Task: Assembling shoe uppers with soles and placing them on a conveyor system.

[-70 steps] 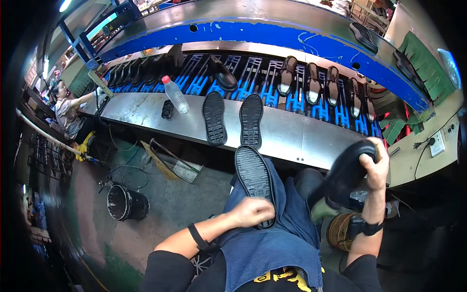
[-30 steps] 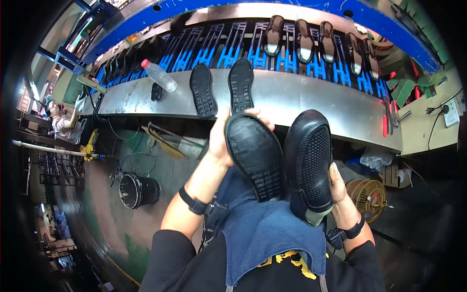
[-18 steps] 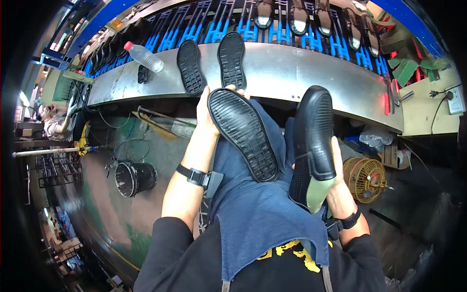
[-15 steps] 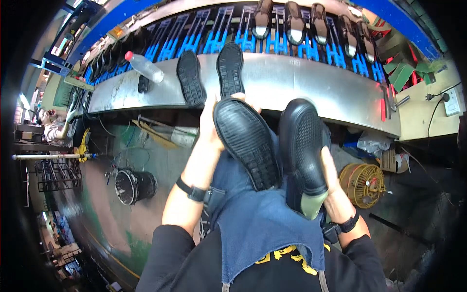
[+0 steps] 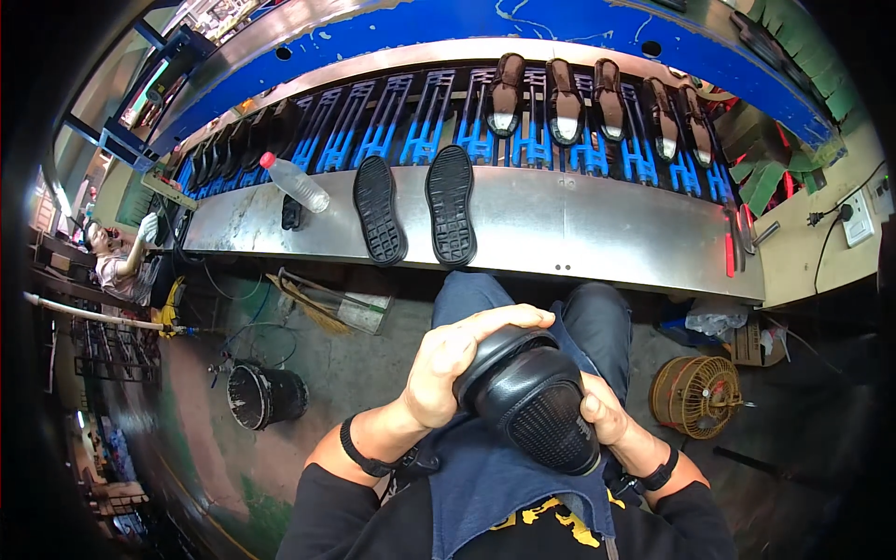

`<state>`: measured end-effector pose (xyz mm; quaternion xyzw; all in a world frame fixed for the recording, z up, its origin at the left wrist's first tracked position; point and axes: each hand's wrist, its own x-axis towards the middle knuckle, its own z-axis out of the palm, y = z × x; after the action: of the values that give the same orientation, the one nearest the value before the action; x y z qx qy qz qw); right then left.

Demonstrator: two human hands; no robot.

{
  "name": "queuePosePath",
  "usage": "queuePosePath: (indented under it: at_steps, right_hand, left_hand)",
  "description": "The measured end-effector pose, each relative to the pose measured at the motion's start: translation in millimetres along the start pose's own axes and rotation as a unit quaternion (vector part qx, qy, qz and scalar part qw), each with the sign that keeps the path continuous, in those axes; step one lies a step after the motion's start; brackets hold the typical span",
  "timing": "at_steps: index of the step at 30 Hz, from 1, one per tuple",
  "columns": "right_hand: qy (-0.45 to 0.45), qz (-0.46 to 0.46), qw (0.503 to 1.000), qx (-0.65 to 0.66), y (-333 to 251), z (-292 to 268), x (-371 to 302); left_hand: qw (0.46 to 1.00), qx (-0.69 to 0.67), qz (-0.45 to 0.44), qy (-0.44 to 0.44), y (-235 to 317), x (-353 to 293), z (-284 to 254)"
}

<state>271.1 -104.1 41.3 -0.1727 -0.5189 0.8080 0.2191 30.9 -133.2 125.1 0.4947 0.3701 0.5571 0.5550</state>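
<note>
The left hand curls its fingers over a pair of black rubber-soled shoes held above the lap; the right hand clamps them from the other side. Two black soles and a clear plastic bottle with a red cap lie on the steel counter beyond.

A black shoe with a cross-hatched sole sits at centre. At twelve o'clock, two black ridged soles lie on a grey steel bench beside blue racks. A tan wicker basket sits at three.
</note>
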Motion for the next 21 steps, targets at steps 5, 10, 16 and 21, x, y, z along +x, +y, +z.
queuePosePath:
  at_steps: [5,10,16,21]
  right_hand:
    - [0.0,0.002,1.0,0.013,1.8,-1.2,2.0]
    - [0.004,0.003,1.0,0.015,2.0,1.4,1.5]
    - [0.005,-0.011,0.999,0.038,4.4,2.8,0.2]
    - [0.012,-0.021,0.999,0.042,10.4,1.0,-2.5]
  left_hand:
    - [1.0,0.011,0.001,0.0,-0.2,-0.4,2.2]
    - [1.0,-0.003,-0.013,-0.011,3.5,-4.4,4.6]
    - [0.999,0.04,-0.005,-0.016,6.4,-5.2,7.9]
    - [0.998,0.048,-0.015,-0.046,6.9,-7.1,6.6]
